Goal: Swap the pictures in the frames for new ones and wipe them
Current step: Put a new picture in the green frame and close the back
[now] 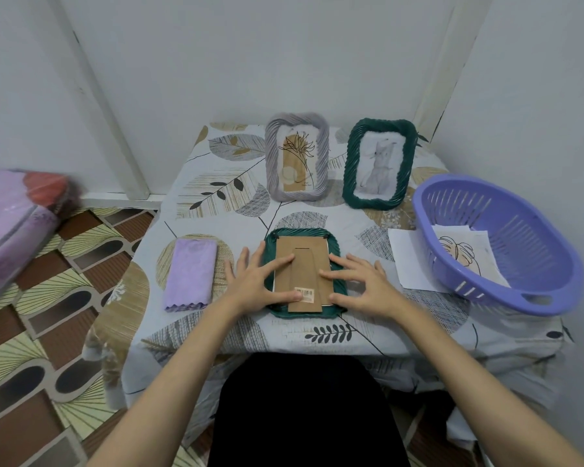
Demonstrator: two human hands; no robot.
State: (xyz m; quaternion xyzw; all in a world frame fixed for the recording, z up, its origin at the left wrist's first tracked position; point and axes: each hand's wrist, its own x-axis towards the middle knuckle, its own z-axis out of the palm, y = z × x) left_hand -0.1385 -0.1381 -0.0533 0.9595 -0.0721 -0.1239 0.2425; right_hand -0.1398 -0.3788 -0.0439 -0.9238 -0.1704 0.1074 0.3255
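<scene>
A dark green woven frame (336, 246) lies face down near the table's front edge, its brown cardboard back (302, 261) with a folded stand and a barcode sticker facing up. My left hand (258, 281) rests on the frame's left side, fingers spread, fingertips on the cardboard. My right hand (359, 281) lies the same way on the right side. Neither hand grips anything. At the back stand a grey frame (297, 160) with a plant drawing and a green frame (378, 163) with a cat drawing. A folded lilac cloth (189, 273) lies to the left.
A purple plastic basket (499, 244) at the table's right edge holds a leaf picture (462, 252). A white sheet (408, 257) lies half under it. The leaf-patterned tablecloth (216, 193) covers a small table in a wall corner. A pink mattress (11, 210) lies on the floor at left.
</scene>
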